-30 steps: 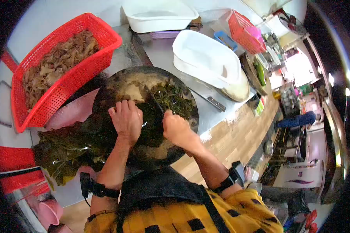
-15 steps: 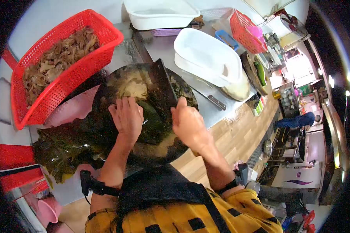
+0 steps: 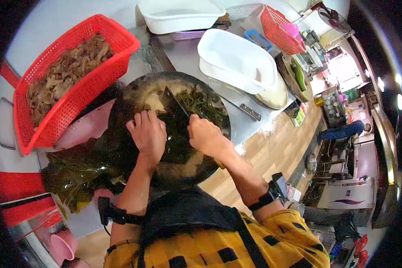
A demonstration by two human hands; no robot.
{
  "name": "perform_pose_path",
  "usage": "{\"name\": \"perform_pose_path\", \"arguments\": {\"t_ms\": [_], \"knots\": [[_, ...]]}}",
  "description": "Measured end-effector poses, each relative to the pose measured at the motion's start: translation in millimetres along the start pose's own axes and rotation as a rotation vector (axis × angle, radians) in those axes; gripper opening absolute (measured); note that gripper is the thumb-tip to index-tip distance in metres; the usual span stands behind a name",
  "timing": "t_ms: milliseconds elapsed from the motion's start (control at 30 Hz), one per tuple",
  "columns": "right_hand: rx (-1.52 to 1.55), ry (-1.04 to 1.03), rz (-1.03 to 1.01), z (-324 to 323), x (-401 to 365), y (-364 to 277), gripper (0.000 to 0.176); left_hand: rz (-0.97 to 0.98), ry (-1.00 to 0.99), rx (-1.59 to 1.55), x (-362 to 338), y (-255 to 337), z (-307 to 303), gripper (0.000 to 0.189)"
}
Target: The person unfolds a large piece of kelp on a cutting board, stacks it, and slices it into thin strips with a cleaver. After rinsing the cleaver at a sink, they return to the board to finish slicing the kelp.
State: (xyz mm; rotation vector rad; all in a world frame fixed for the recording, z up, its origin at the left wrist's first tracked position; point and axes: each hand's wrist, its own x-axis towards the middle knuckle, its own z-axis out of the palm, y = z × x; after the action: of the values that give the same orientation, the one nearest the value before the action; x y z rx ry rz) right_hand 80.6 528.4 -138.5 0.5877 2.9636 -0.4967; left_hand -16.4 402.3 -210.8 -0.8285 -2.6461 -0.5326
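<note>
My right hand (image 3: 208, 136) grips the handle of a cleaver (image 3: 176, 104), its dark blade slanting up and left across a round chopping board (image 3: 181, 170). Beneath the blade and beside my left hand lie wet dark green leaves (image 3: 176, 149). With fingers curled, my left hand (image 3: 148, 134) presses down on these leaves, left of the blade. Cut green shreds (image 3: 202, 101) are piled on the board's far right part, beyond the blade. More large, glossy leaves (image 3: 82, 172) spread off the board to the left. The blade's lower edge is hidden among the greens.
A red basket (image 3: 73, 96) of brownish pieces stands at the left. White tubs (image 3: 236, 60) sit beyond the board, near another knife (image 3: 250, 112) on the metal counter. Farther right are a green vegetable (image 3: 298, 77) on a wooden board and a person (image 3: 346, 130) in blue.
The cleaver and my right hand have moved left, toward my left hand. More cut shreds now show to the right of the blade. My left hand stays in nearly the same place.
</note>
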Motion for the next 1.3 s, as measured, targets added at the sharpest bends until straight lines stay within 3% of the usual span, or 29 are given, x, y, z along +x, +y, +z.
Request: {"name": "perform_pose_path", "arguments": {"t_ms": [67,133,167,267,367,433,500,533,633,667,800,900,1000,1100,1233,1300], "knots": [[0.015,0.043,0.027,-34,1,-20,0.017,0.002,0.091,0.003,9,-2,7,0.017],[0.013,0.024,0.192,-19,-5,-24,0.016,0.017,0.122,-0.004,-1,0,8,0.014],[-0.046,-0.063,0.146,9,-5,-17,0.017,0.011,0.081,0.001,1,0,6,0.014],[0.030,-0.061,0.111,19,0,-5,0.018,-0.005,0.044,0.003,6,0,2,0.014],[0.124,-0.100,0.093,-8,9,14,0.017,0.011,0.029,0.012,4,-1,7,0.018],[0.342,-0.299,0.274,-25,10,20,0.020,0.017,0.014,0.045,9,-9,2,0.021],[0.296,-0.250,0.238,-19,10,37,0.025,0.167,-0.113,0.049,11,-22,-11,0.036],[0.268,-0.191,0.216,-17,8,41,0.024,0.135,-0.319,0.045,18,-24,-27,0.062],[0.194,-0.103,0.169,-5,7,48,0.021,0.137,-0.457,0.027,24,-39,-46,0.076],[0.133,-0.044,0.154,-2,7,47,0.021,0.084,-0.655,0.061,31,-43,-53,0.093],[0.111,0.095,0.107,-23,-11,31,0.021,0.148,-0.748,0.006,26,-66,-52,0.104],[0.168,0.076,0.126,-60,-41,12,0.021,0.179,-0.715,0.034,22,-66,-57,0.102],[0.078,0.012,0.151,-51,-66,5,0.020,0.181,-0.700,0.037,20,-65,-55,0.100],[-0.025,-0.070,0.066,-3,-62,28,0.022,0.194,-0.652,0.089,17,-60,-56,0.098],[-0.015,-0.010,0.047,-43,-60,13,0.024,0.161,-0.594,0.110,11,-63,-47,0.096],[0.037,0.000,0.153,-55,-71,-2,0.025,0.194,-0.596,0.055,11,-66,-50,0.090]]}}
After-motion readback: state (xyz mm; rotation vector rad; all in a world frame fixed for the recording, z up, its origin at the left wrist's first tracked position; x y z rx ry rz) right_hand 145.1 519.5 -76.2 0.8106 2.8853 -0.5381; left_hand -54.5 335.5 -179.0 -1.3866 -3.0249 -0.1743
